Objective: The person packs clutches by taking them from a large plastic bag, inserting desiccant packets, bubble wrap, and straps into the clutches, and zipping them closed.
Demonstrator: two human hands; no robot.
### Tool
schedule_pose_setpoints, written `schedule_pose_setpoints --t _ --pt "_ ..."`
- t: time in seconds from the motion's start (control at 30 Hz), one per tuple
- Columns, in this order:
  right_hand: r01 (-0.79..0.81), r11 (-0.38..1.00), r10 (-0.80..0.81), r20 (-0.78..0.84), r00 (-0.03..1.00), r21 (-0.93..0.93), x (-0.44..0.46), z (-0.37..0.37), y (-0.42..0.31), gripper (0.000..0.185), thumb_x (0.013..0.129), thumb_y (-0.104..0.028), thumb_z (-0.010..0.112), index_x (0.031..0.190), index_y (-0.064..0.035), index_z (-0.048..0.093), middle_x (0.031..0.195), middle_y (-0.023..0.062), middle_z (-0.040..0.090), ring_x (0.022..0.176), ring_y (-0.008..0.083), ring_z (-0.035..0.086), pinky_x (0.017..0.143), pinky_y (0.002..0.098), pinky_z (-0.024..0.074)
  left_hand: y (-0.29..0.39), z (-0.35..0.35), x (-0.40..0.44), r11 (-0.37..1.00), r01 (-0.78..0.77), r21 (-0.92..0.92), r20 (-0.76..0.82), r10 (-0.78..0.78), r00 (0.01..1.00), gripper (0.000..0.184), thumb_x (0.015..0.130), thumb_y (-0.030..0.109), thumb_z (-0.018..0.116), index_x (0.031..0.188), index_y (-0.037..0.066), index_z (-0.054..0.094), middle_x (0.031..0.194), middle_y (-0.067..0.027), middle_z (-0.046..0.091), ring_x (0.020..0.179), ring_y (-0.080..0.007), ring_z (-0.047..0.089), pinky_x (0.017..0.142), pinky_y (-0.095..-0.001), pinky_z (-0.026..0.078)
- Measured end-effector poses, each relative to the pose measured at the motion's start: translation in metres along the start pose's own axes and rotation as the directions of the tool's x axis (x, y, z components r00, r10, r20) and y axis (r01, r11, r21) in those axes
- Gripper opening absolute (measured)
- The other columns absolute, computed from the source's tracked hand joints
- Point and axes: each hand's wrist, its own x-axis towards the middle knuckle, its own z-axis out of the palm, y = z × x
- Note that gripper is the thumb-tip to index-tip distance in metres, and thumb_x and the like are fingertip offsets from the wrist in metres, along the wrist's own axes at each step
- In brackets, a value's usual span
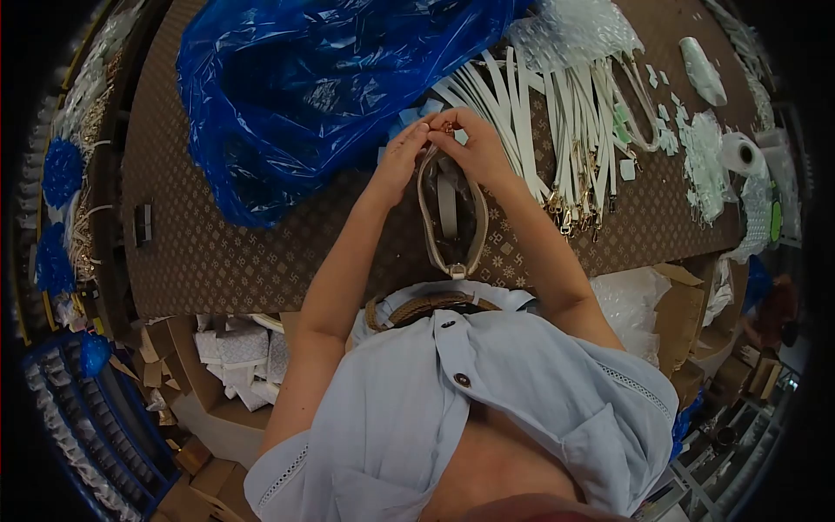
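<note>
Pinching is being done by the left hand (pixel 400 161) and the right hand (pixel 477 150) at the far end of an open bag (pixel 476 254) with a pale rim; the fingertips of both are being kept closed and close together there, with a small gold-coloured piece (pixel 449 128) showing at the right fingers, though which part is being gripped by each hand is hard to tell; the bag is being held between the forearms, over the near middle of the table (pixel 226 270); its dark inside is being crossed by a pale strip (pixel 447 204).

The table is being covered by a brown patterned surface; its far left is being taken up by a large crumpled sheet of blue plastic (pixel 287 96); beside it, pale straps (pixel 522 122) with gold-coloured clasps are being laid out in a bunch, partly overlain by clear plastic (pixel 578 35); the right side is being strewn with pale scraps (pixel 703 170), near a white roll (pixel 742 155).

Below the near edge, patterned white pieces (pixel 243 350) are being held in a cardboard box (pixel 187 352); at the lower left, a blue-framed rack (pixel 97 418) is being seen.
</note>
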Motion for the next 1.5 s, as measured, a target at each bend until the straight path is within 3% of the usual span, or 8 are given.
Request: schedule_pose_setpoints --t 0.33,0.43,0.53,0.6,0.73,0.8,1.13,1.5 --pt "0.306 0.720 -0.080 0.364 0.928 -0.623 0.022 -0.029 -0.025 0.018 0.080 -0.014 0.066 0.097 -0.0096 0.065 0.092 0.0095 0.065 0.083 0.0245 0.063 0.095 0.0437 0.0398 0.005 0.001 -0.012 0.994 -0.017 0.109 0.043 0.012 0.999 0.039 0.096 0.025 0.047 0.128 0.004 0.052 0.120 -0.0077 0.058 0.108 -0.0156 0.054 0.095 -0.0288 0.039" --pt "0.537 0.604 -0.512 0.229 0.828 -0.589 0.024 -0.031 -0.021 0.010 0.078 -0.014 0.066 0.088 -0.0113 0.064 0.082 0.0062 0.064 0.078 0.0255 0.061 0.090 0.0413 0.0430 0.005 -0.002 -0.016 0.980 -0.062 0.188 0.071 0.049 0.996 0.039 0.096 0.026 0.047 0.127 0.002 0.053 0.120 -0.0086 0.058 0.107 -0.0156 0.054 0.096 -0.0283 0.039" --pt "0.365 0.865 -0.390 -0.004 0.921 -0.344 0.008 -0.022 -0.010 0.006 0.081 -0.009 0.064 0.086 -0.0098 0.062 0.090 0.0057 0.062 0.081 0.0246 0.058 0.085 0.0368 0.0443 0.013 0.007 -0.011 0.994 -0.042 0.106 -0.002 0.043 0.999 0.039 0.096 0.028 0.049 0.122 0.001 0.056 0.119 -0.0074 0.058 0.111 -0.0146 0.053 0.095 -0.0254 0.039" --pt "-0.181 0.850 0.236 -0.051 0.970 0.494 -0.007 -0.007 0.006 0.007 0.083 -0.008 0.064 0.090 -0.0084 0.062 0.095 0.0055 0.061 0.088 0.0192 0.057 0.080 0.0305 0.0444 0.014 0.002 -0.001 0.989 -0.024 0.143 0.091 0.011 0.996 0.039 0.096 0.031 0.049 0.120 0.002 0.057 0.116 -0.0062 0.060 0.108 -0.0134 0.053 0.094 -0.0246 0.040" --pt "-0.112 0.821 0.235 -0.153 0.960 0.560 -0.014 0.003 0.004 0.009 0.085 -0.010 0.065 0.092 -0.0060 0.061 0.097 0.0047 0.060 0.092 0.0143 0.055 0.077 0.0262 0.0436 0.015 0.000 0.009 0.985 0.014 0.172 0.255 -0.058 0.965 0.040 0.096 0.037 0.049 0.113 0.004 0.061 0.105 -0.0016 0.061 0.096 -0.0086 0.053 0.085 -0.0220 0.042" --pt "0.083 0.991 -0.048 -0.303 0.952 0.105 -0.014 0.001 0.001 0.010 0.084 -0.008 0.066 0.092 -0.0040 0.061 0.096 0.0054 0.060 0.088 0.0131 0.056 0.077 0.0242 0.0437 0.014 0.003 0.005 0.989 0.038 0.140 0.247 -0.072 0.966 0.039 0.095 0.039 0.049 0.110 0.005 0.061 0.101 0.0001 0.060 0.091 -0.0069 0.053 0.081 -0.0213 0.042" --pt "0.045 0.963 0.032 -0.277 0.960 0.266 -0.027 0.003 -0.004 0.015 0.080 -0.004 0.068 0.094 -0.0057 0.063 0.100 0.0068 0.066 0.106 0.0208 0.057 0.087 0.0300 0.0432 0.005 0.002 -0.005 0.999 0.051 0.016 0.256 -0.053 0.965 0.033 0.096 0.035 0.049 0.102 0.005 0.063 0.090 0.0016 0.061 0.078 -0.0044 0.054 0.070 -0.0193 0.045" --pt "0.301 0.877 -0.340 -0.041 0.939 -0.375 -0.046 -0.003 -0.018 0.018 0.070 -0.002 0.073 0.087 -0.0081 0.069 0.085 0.0049 0.067 0.088 0.0243 0.059 0.075 0.0320 0.0474 -0.011 0.019 0.008 0.987 -0.050 -0.152 -0.099 0.035 0.994 0.029 0.095 0.027 0.047 0.091 0.003 0.062 0.082 -0.0034 0.062 0.070 -0.0088 0.056 0.065 -0.0239 0.047"
